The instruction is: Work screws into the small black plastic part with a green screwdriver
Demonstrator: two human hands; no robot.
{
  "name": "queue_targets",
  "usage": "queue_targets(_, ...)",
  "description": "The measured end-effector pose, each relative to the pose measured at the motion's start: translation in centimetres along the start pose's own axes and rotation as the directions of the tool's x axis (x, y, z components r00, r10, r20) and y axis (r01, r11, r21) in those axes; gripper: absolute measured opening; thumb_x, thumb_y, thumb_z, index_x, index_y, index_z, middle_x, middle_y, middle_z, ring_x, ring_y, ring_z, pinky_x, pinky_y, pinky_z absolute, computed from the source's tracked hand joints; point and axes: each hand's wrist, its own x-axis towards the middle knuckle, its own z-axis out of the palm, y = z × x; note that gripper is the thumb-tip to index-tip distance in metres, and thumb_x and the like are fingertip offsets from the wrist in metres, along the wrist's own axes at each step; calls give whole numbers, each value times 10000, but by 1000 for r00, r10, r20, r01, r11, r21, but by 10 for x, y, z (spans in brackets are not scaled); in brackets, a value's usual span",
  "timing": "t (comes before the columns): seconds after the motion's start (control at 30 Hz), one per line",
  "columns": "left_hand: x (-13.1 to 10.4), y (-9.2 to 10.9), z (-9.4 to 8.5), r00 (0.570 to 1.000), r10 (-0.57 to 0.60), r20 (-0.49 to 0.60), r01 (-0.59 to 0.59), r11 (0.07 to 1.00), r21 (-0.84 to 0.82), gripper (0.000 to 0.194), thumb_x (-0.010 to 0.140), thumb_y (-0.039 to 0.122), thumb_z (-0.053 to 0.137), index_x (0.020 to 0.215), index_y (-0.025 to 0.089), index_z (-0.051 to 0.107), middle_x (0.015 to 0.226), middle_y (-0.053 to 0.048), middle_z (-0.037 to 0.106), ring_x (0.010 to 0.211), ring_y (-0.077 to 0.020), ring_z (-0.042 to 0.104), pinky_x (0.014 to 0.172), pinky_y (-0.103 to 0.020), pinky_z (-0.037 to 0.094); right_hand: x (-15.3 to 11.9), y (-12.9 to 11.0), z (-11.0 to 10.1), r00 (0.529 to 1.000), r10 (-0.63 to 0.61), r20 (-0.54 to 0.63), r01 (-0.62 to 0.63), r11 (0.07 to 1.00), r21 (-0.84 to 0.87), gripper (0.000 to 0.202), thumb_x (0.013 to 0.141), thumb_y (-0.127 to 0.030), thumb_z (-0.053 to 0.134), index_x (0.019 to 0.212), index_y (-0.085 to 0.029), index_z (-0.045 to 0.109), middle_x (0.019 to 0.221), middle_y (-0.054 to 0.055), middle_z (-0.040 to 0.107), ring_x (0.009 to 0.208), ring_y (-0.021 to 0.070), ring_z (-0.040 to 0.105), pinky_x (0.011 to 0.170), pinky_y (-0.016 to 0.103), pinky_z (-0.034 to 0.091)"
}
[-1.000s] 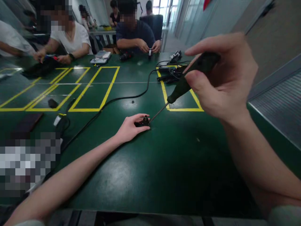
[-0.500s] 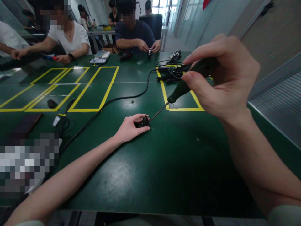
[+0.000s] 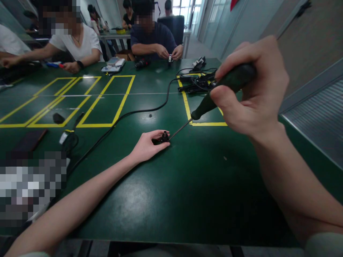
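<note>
1. Small black fitting [image 3: 164, 136] is low at the green table [image 3: 187, 200], clamped by your left hand [image 3: 144, 147], probably so it cannot turn.
2. Your right hand [image 3: 265, 87] grips the screwdriver [image 3: 205, 106] slantwise, seemingly to reach the fitting's side.

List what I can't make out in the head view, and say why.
All in the head view:
Screwdriver: tip too small to tell what it meets.
Small black part: partly hidden by the left hand.
Black gear: right end runs behind the right hand.
White-shirted co-worker: cut off by the left edge.
Patch at lower left: pixelated.
</note>
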Motion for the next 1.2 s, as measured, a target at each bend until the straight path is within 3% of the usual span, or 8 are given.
queue_targets(0.2, 1, 1, 0, 1000, -6, 3, 6, 1000, 25, 418, 842, 351, 803, 1210, 154, 782, 1083, -84, 843, 1028, -273, 793, 1001, -437, 613, 0, -2, -2, 996, 64, 60, -68, 994, 84, 329, 1065, -474, 492, 1278, -289, 663, 1093, -36, 683, 1021, 136, 728, 958, 373, 644)
queue_targets(0.37, 1, 2, 0, 1000, -18, 3, 18, 999, 42, 399, 843, 355, 794, 1188, 153, 800, 1084, -87, 844, 1029, -276, 790, 998, -434, 613, 1, 1, -3, 1000, 24, -4, -24, 999, -36, 352, 1032, -549, 537, 1017, -237, 699, 917, -57, 617, 1023, 116, 714, 916, 301, 598)
queue_targets(0.57, 0, 4, -1, 1000, -25, 7, 25, 999, 38, 404, 845, 370, 797, 1185, 151, 805, 1091, -92, 844, 1039, -287, 791, 999, -449, 619, -1, -1, -4, 995, 74, 65, -80, 992, 95, 385, 1050, -545, 490, 1285, -300, 671, 1148, -25, 692, 1000, 148, 719, 966, 374, 656)
queue_targets(0.67, 0, 3, -1, 1000, -21, 3, 21, 999, 39, 387, 845, 369, 797, 1169, 157, 810, 1082, -88, 846, 1034, -288, 793, 991, -447, 623, -1, -1, -4, 998, 54, 14, -54, 998, -8, 201, 1005, -461, 620, 1057, -290, 710, 961, -59, 660, 920, 112, 719, 888, 295, 642)
queue_targets(0.77, 0, 3, 0, 1000, -24, 4, 24, 999, 40, 389, 850, 354, 793, 1184, 156, 805, 1087, -88, 846, 1043, -286, 794, 996, -444, 622, 1, -1, -4, 997, 70, 12, -70, 998, 2, 353, 1011, -591, 554, 949, -266, 678, 888, -47, 582, 928, 108, 713, 883, 285, 627)
queue_targets(0.87, 0, 3, 0, 1000, -31, 3, 31, 998, 45, 397, 844, 345, 798, 1188, 148, 804, 1089, -90, 846, 1043, -283, 794, 1002, -440, 621, 2, 0, -4, 995, 77, 60, -84, 990, 109, 461, 1029, -658, 431, 1105, -274, 675, 999, -10, 621, 988, 156, 694, 981, 395, 644)
queue_targets(1.03, 0, 3, 0, 1000, -21, 2, 21, 999, 38, 387, 845, 344, 793, 1180, 151, 807, 1091, -85, 846, 1035, -276, 795, 1009, -440, 620, 0, 1, 1, 1000, 23, 20, -24, 999, 43, 243, 1001, -445, 626, 1186, -298, 683, 1089, -27, 649, 1026, 143, 699, 1033, 382, 634)
queue_targets(1.2, 0, 3, 0, 1000, -22, 3, 22, 999, 39, 371, 850, 350, 794, 1166, 155, 810, 1082, -86, 845, 1034, -277, 792, 1003, -444, 622, 0, 3, 6, 998, 42, 48, -49, 988, 147, 456, 1015, -607, 516, 1379, -349, 612, 1169, -14, 636, 1088, 170, 679, 1063, 433, 643)
